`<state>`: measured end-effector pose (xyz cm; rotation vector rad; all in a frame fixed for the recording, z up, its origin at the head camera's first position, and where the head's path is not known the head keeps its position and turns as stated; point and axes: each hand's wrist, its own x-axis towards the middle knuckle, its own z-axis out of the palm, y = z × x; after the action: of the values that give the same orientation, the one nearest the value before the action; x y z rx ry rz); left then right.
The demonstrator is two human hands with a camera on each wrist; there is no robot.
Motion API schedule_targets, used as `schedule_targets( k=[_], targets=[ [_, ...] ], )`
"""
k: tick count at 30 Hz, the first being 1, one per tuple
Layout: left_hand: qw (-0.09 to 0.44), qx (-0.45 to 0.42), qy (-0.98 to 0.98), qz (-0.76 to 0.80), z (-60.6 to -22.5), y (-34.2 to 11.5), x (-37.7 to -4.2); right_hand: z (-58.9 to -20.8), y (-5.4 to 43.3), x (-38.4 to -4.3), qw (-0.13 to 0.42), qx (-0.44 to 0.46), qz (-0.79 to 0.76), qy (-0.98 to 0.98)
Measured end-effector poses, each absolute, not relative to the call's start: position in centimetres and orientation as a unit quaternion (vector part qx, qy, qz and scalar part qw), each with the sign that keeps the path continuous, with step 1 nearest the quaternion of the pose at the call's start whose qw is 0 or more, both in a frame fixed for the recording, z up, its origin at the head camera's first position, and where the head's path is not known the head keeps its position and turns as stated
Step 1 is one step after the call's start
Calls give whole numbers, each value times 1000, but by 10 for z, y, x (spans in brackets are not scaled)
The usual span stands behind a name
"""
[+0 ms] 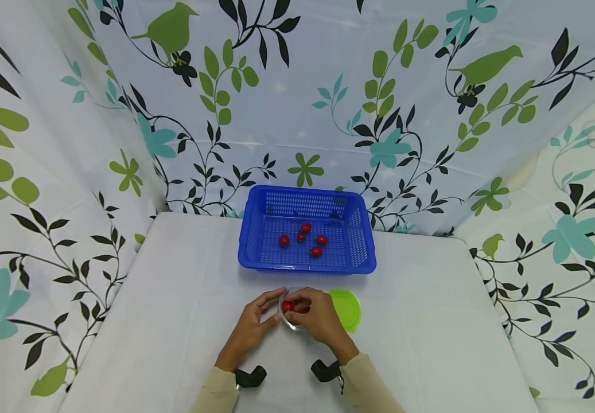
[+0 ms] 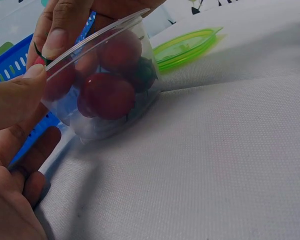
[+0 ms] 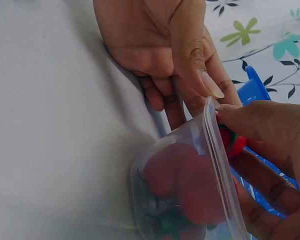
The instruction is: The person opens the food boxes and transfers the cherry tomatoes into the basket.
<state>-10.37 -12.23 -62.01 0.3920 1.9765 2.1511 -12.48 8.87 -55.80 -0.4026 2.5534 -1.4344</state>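
My left hand (image 1: 248, 330) steadies a clear plastic container (image 2: 97, 129), its thumb at the rim and its fingers along the outer side. Between the thumb and fingers of my right hand (image 1: 325, 320) is a small red tomato (image 3: 236, 146) with a green stem, held at the container's mouth. Inside, several more tomatoes (image 2: 107, 95) show through the clear wall in both wrist views. From the head view, my right hand covers much of the container. Just right of that hand lies a bright green lid (image 1: 347, 310), flat on the white cloth.
Behind the hands stands a blue slotted basket (image 1: 304, 269) with several red tomatoes (image 1: 316, 252) spread over its floor. The white-covered table (image 1: 183, 287) reaches a patterned curtain (image 1: 297, 103) at the back and sides.
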Motion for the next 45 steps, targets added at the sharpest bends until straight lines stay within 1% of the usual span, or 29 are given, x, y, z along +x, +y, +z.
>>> schedule_targets(
  k=[13, 17, 25, 30, 40, 45],
  targets=[
    [86, 144, 670, 723, -625, -122, -105, -552, 92, -119, 68, -110, -465, 876],
    [83, 150, 673, 719, -625, -122, -105, -549, 94, -119, 59, -110, -459, 880],
    [91, 132, 683, 713, -622, -122, -104, -544, 98, -120, 43, -115, -461, 879],
    [80, 144, 687, 708, -622, -122, -105, -542, 100, -122, 34, -112, -460, 880],
    [96, 125, 688, 709, -620, -122, -104, -532, 101, -125, 43, -91, -474, 875],
    [95, 130, 688, 708, -620, -123, -105, -529, 101, -129, 32, -87, -472, 877]
  ],
)
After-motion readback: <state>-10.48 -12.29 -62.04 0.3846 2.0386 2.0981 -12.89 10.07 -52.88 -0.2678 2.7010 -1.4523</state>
